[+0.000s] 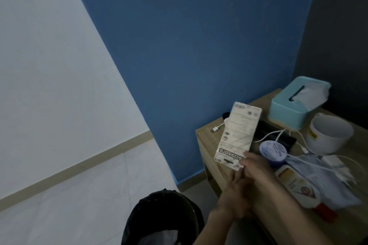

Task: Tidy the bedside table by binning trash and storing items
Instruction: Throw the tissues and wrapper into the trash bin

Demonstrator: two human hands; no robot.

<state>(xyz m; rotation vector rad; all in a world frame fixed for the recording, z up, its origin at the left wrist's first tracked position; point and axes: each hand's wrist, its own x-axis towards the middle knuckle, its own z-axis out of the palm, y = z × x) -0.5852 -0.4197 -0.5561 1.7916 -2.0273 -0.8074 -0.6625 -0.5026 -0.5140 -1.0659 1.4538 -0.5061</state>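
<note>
White card makes up the flat printed pack (pixel 237 133), which stands on end in the air over the near-left corner of the wooden bench (pixel 211 157), its print upside down to the camera. The right hand (pixel 256 165) pinches the pack's bottom edge, thumb curled across the printed face. The left hand (pixel 233 195) lies just below and partly under the right one, its fingers pointing up toward the pack's lower edge; the blur hides whether they have any hold on it.

On the floor below the hands, just beside the bench's left side, stands a round bin (pixel 165 219) lined with a black bag.

On the bench top, a teal tissue box (pixel 294 105) sits at the back near the wall, with a tissue poking from its slot. A white cup (pixel 328 135) stands just in front of it to the right. A white cable (pixel 278 135) loops over a flat black object (pixel 268 131) and trails across a round purple tub (pixel 273 150) beside the right hand. Nearer the camera lie a crumpled pale blue wrapper (pixel 328 181) and, touching it, a white tube with a red cap (pixel 298 187).
</note>
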